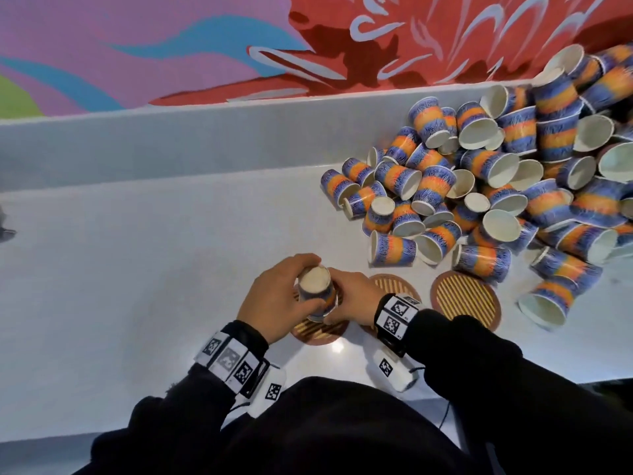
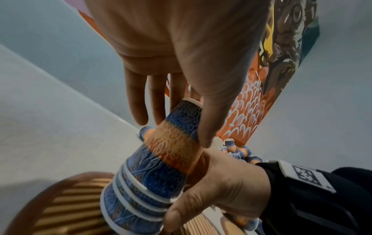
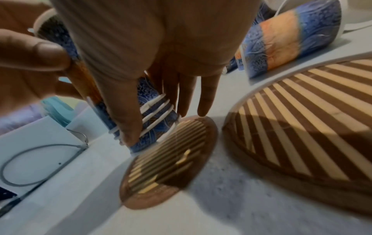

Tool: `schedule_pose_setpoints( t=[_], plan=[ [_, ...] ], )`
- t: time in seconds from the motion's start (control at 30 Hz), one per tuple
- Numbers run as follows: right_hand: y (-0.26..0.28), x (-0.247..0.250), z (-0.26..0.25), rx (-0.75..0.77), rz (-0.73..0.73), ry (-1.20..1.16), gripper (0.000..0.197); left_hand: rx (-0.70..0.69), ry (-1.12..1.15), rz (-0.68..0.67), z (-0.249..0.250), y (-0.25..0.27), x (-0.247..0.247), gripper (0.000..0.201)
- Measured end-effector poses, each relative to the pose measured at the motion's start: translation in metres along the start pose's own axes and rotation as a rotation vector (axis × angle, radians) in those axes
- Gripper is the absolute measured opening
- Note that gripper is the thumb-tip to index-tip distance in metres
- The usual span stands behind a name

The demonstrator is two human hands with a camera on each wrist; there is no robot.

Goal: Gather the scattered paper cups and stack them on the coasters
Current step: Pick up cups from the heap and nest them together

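Note:
A stack of several nested blue-and-orange paper cups (image 1: 315, 294) stands upside down and tilted over the left striped coaster (image 1: 320, 332). My left hand (image 1: 301, 286) pinches the top cup (image 2: 177, 127) between thumb and fingers. My right hand (image 1: 337, 296) grips the lower rims of the stack (image 2: 141, 190). In the right wrist view the stack's lowest rim (image 3: 145, 143) meets the far edge of that coaster (image 3: 171, 162). Two more coasters lie to the right, a middle one (image 1: 394, 284) and a right one (image 1: 466, 299), both bare.
A large pile of loose cups (image 1: 496, 186) covers the white table's right side, some touching the right coaster's far edge. A white ledge (image 1: 171, 138) and a painted wall run behind. A grey cable (image 3: 40, 159) loops at the table's left.

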State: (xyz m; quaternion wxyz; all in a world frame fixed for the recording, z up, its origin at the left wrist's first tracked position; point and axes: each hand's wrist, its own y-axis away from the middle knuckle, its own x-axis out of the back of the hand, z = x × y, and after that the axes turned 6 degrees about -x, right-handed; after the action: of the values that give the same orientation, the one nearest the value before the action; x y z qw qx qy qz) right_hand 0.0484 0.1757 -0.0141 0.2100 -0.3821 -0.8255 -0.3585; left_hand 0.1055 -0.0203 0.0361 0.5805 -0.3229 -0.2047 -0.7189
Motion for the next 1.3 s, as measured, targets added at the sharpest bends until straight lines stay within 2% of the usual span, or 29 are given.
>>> schedule_pose_setpoints(
  t=[0.2,0.37,0.43,0.5,0.6,0.67,0.9,1.1,1.2,1.3],
  plan=[
    [-0.002,-0.007,0.013,-0.018,0.015,0.029,0.084,0.01,-0.018,-0.077,-0.014,0.004,-0.018,0.071],
    [-0.006,-0.007,0.019,-0.044,0.027,0.103,0.083,0.107,-0.013,-0.218,-0.029,0.0,-0.014,0.113],
    [-0.007,-0.009,0.02,-0.054,0.019,0.133,0.083,0.176,-0.002,-0.292,-0.041,-0.001,-0.018,0.118],
    [-0.01,-0.011,0.02,-0.052,0.017,0.167,0.085,0.21,-0.006,-0.33,-0.051,-0.002,-0.027,0.113],
    [-0.015,-0.012,0.017,-0.049,0.013,0.208,0.083,0.181,-0.055,-0.336,-0.062,-0.005,-0.036,0.098],
    [-0.018,-0.012,0.015,-0.038,0.005,0.224,0.081,0.158,-0.093,-0.349,-0.068,-0.009,-0.038,0.094],
    [-0.028,-0.009,0.003,-0.013,-0.002,0.268,0.066,0.146,-0.111,-0.346,-0.095,-0.018,-0.037,0.098],
    [-0.03,-0.011,-0.002,0.001,-0.012,0.278,0.066,0.161,-0.08,-0.332,-0.103,-0.012,-0.038,0.1],
    [-0.028,-0.008,0.0,0.003,-0.012,0.248,0.073,0.187,-0.035,-0.348,-0.093,-0.013,-0.03,0.108],
    [-0.016,0.006,0.008,0.0,0.058,0.197,0.074,0.168,-0.04,-0.364,-0.069,-0.02,0.0,0.132]
  ],
)
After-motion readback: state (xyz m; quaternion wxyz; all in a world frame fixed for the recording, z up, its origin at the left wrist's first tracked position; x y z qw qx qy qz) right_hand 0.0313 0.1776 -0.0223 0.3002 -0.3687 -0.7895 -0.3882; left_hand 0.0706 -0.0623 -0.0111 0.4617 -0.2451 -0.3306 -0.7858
